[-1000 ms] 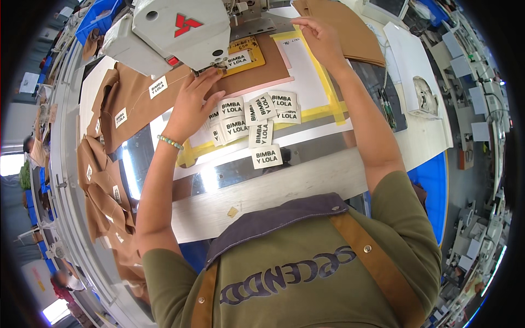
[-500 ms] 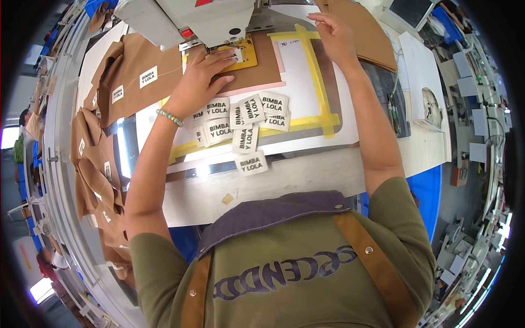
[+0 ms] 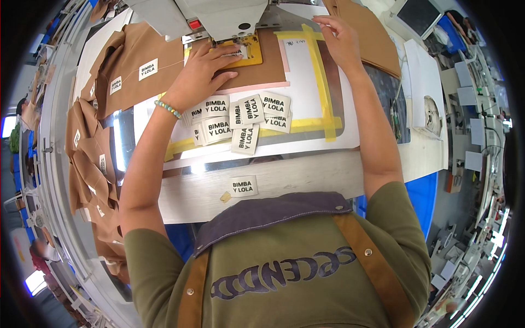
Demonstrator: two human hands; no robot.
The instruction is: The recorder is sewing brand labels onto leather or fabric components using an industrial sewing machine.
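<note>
My left hand lies with fingers spread on a brown fabric panel, beneath the white head of a sewing machine. Its fingertips reach the yellow frame, which surrounds a white printed label. My right hand holds nothing visible; its loosely bent fingers point left beside a stack of brown pieces. Between my forearms, several white labels with dark lettering lie in an overlapping pile. One single label rests apart, close to the table's front edge.
Brown fabric with labels spreads to the left and hangs in folds over the table side. Yellow tape borders a white board. Farther right are a white box and a dark-screened monitor. Blue material shows below the table.
The single label has shifted toward me, from the glossy board edge onto the pale table. The machine head and yellow frame appear slightly farther right. Both hands stay in nearly the same places.
</note>
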